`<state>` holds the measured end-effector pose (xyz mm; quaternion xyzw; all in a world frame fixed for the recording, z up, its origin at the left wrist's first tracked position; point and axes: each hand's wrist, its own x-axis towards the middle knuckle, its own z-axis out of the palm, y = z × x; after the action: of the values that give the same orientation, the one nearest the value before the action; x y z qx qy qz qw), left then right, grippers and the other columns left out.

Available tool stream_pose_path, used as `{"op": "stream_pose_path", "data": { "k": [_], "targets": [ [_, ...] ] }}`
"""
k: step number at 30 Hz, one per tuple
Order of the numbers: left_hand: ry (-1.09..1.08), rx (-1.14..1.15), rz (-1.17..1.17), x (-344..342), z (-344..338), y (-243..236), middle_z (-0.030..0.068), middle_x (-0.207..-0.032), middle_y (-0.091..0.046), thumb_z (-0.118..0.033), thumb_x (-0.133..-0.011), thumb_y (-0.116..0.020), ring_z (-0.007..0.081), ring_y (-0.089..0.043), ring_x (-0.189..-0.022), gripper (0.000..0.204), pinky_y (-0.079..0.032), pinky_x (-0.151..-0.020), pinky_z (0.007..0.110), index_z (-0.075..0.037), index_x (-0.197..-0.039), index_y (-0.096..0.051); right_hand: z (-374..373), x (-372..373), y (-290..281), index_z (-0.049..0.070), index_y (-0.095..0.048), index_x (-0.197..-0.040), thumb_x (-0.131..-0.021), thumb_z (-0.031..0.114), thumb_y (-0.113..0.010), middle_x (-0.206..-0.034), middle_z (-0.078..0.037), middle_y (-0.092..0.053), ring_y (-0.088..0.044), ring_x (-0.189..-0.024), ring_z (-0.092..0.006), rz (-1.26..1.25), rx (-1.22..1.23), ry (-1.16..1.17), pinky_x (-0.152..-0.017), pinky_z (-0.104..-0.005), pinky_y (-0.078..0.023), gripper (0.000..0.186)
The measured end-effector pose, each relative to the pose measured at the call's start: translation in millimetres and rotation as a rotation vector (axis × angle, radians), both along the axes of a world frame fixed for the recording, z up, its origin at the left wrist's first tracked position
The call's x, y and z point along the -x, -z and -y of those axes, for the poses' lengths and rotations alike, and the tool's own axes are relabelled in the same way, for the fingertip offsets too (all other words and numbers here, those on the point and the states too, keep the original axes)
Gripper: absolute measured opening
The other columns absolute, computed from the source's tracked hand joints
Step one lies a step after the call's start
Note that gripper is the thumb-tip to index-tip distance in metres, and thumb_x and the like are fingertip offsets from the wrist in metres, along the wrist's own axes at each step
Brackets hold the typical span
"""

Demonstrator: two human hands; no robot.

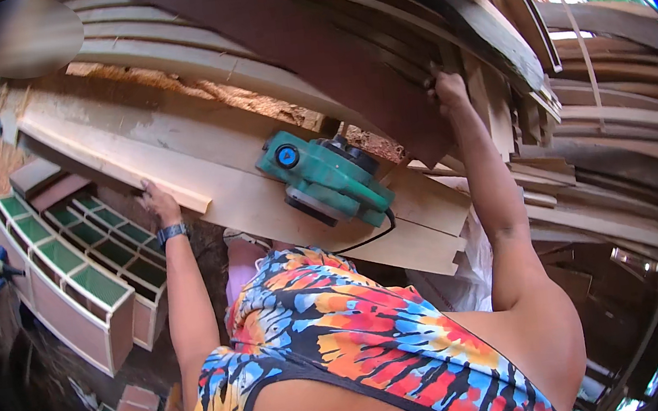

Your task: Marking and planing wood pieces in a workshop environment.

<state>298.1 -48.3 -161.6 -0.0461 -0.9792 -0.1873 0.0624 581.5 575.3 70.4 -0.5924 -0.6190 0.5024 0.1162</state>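
A long pale wooden strip (118,166) lies along the near side of the workbench. My left hand (158,204) grips its edge close to the right end, with the thumb side up and some fingers hidden below. On the right, my right arm reaches out over a long dark brown board (329,63). The fingers of my right hand (447,88) are curled at that board's far edge, beside stacked planks. Between my arms, a green electric hand planer (329,174) rests on the bench, its black cord trailing toward my shirt.
The bench of pale boards (421,231) slants from far left to near right. Crates with green mesh (67,260) stand below on the left. Timber is stacked at the right (617,99) and along the back (165,49). A blurred patch (30,36) covers the far left.
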Motion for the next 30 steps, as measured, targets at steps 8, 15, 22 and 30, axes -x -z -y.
{"op": "stream_pose_path", "data": {
  "k": [8,15,22,30],
  "targets": [
    [-0.158,-0.546,0.189,-49.9,-7.2,5.4,0.0282,-0.115,-0.065,-0.028,-0.100,-0.050,0.0443,-0.060,-0.110,0.035,-0.044,-0.103,0.049,0.003,-0.102,-0.065,1.0,74.6,41.3,-0.002,-0.057,-0.136,-0.105,0.032,-0.048,-0.124,-0.018,-0.064,-0.064,-0.105,-0.0310,0.027,0.043,-0.098,-0.087,-0.0449,-0.053,0.047],
    [-0.088,-0.456,0.182,-133.7,-39.2,-66.3,0.0483,-0.141,-0.037,-0.050,-0.103,-0.046,0.0584,-0.041,-0.131,0.065,-0.033,-0.114,0.054,0.014,-0.110,-0.057,-73.0,75.7,101.6,-0.011,-0.053,-0.135,-0.094,0.036,-0.059,-0.131,-0.031,-0.060,-0.060,-0.122,-0.0424,0.740,-0.688,-0.804,-0.098,-0.0489,-0.050,0.063],
    [-0.036,-0.522,0.266,-143.6,-37.6,-73.3,0.0470,-0.144,-0.036,-0.045,-0.101,-0.051,0.0582,-0.040,-0.132,0.059,-0.032,-0.115,0.053,0.013,-0.113,-0.056,-63.2,75.5,110.1,-0.008,-0.069,-0.114,-0.089,0.025,-0.062,-0.109,-0.028,-0.072,-0.071,-0.104,-0.0362,0.585,-0.931,-0.725,-0.085,-0.0467,-0.053,0.042],
    [-0.245,-0.668,0.152,-61.6,-19.6,-58.3,0.0439,-0.153,-0.026,-0.049,-0.098,-0.056,0.0526,-0.027,-0.145,0.076,-0.027,-0.121,0.048,0.014,-0.138,-0.045,-43.7,77.4,87.0,-0.009,-0.070,-0.112,-0.088,0.029,-0.064,-0.112,-0.028,-0.071,-0.070,-0.109,-0.0375,0.645,-0.614,-0.760,-0.087,-0.0461,-0.052,0.045]
  ]
}}
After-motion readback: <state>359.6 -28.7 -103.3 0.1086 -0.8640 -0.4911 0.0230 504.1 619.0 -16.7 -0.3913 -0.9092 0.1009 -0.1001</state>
